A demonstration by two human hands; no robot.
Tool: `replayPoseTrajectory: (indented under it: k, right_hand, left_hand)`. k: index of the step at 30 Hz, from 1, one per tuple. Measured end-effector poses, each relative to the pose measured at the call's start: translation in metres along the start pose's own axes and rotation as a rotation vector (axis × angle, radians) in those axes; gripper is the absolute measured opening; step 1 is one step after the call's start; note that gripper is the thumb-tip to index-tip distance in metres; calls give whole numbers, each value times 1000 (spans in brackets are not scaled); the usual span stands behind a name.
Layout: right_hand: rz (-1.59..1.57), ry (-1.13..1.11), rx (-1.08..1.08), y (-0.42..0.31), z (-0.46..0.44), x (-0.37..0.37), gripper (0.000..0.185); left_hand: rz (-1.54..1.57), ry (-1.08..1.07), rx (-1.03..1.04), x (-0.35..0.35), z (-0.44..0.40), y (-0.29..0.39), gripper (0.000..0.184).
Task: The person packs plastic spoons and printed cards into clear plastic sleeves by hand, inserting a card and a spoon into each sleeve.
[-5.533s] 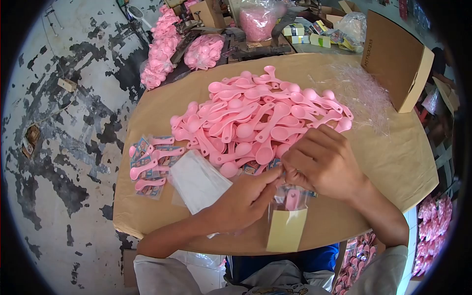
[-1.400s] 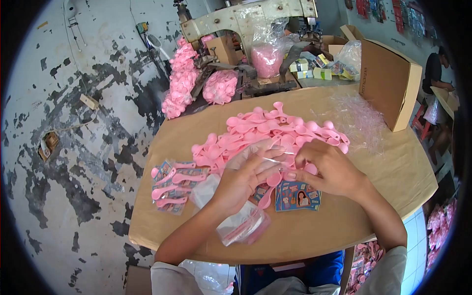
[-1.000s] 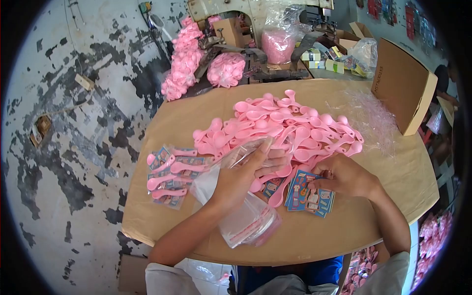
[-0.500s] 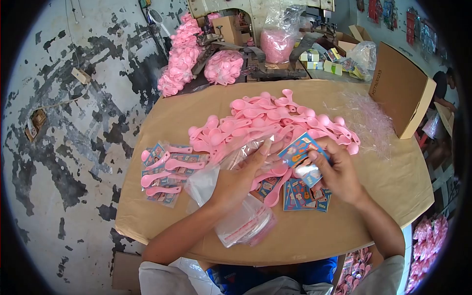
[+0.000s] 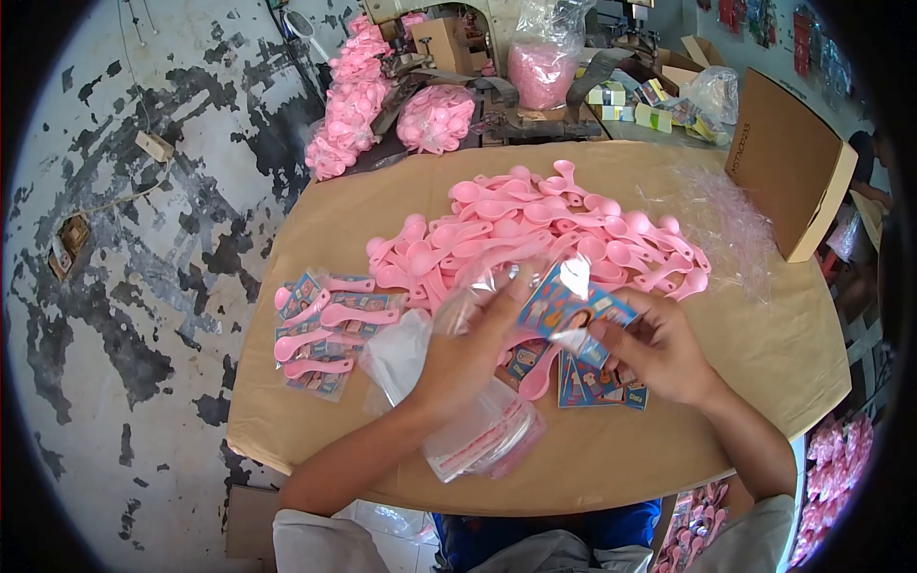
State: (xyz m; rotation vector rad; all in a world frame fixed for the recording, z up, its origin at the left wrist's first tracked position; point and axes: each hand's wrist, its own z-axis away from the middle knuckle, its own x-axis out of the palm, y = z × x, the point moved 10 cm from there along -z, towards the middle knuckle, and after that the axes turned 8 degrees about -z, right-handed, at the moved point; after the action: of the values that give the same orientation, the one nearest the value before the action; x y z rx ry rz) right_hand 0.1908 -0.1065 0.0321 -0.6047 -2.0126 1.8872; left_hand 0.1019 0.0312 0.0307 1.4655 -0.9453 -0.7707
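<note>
My left hand (image 5: 457, 368) pinches a clear plastic bag (image 5: 475, 291), whose film catches the light above the fingers. My right hand (image 5: 673, 355) grips a blue printed card (image 5: 585, 320) between thumb and fingers. The card's left edge meets the bag near my left fingertips; whether it is inside cannot be made out. Beneath my left forearm lies a stack of clear bags (image 5: 487, 435). A single pink spoon (image 5: 537, 379) rests between the hands, beside a stack of similar cards (image 5: 604, 390). Behind them spreads a heap of pink spoons (image 5: 516, 215).
Several bagged spoons with cards (image 5: 330, 334) lie at the table's left. Shredded clear plastic (image 5: 731, 224) and an upright cardboard box (image 5: 788, 167) occupy the right. Bags of pink items (image 5: 436, 119) stand behind the table (image 5: 764, 372). Another person (image 5: 864, 177) is partly visible at far right.
My right hand has brought the card left and tilted it flatter, so its edge is now against the bag at my left fingers. The view has shifted slightly.
</note>
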Motion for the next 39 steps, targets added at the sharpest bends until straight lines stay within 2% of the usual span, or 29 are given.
replayPoseTrajectory:
  k: [3, 7, 11, 16, 18, 20, 23, 26, 29, 30, 33, 34, 37, 39]
  right_hand:
    - [-96, 124, -72, 6, -6, -17, 18]
    - [-187, 132, -151, 0, -7, -19, 19]
    - [-129, 116, -162, -2, -5, -12, 18]
    - [-12, 13, -135, -1, -3, 1, 17]
    - [-26, -16, -85, 0, -1, 5, 17]
    - [-47, -31, -48, 1, 1, 7, 17]
    - [-82, -33, -10, 2, 3, 10, 18]
    - [-100, -51, 34, 3, 6, 15, 20]
    - [-122, -105, 19, 8, 6, 23, 21]
    - [-104, -119, -5, 8, 6, 24, 22]
    - [-190, -136, -42, 0, 7, 30, 22]
    - [-239, -139, -46, -3, 8, 32, 22]
    - [-177, -22, -232, -9, 7, 27, 24]
    - [-179, -55, -144, -11, 7, 30, 26]
  left_hand:
    - [84, -10, 44, -2, -3, 15, 50]
    - [130, -35, 20, -4, -7, 12, 51]
    - [121, -66, 58, 6, -4, 10, 52]
    - [-50, -62, 81, 7, 3, 9, 40]
    - [-146, -119, -22, 12, 6, 4, 36]
    - [-257, -192, -240, 18, 12, -3, 32]
    - [-36, -215, -58, 30, 14, -5, 36]
    - [-176, -356, -40, 44, 23, -2, 41]
    - [87, -364, 14, 50, 26, 16, 43]
    - [182, -460, -25, 53, 25, 19, 43]
    - [16, -550, 91, 55, 22, 11, 50]
    - [-78, -523, 155, 56, 25, 15, 50]
    - [11, -483, 43, 51, 31, 5, 50]
    - [112, -448, -35, 43, 27, 3, 53]
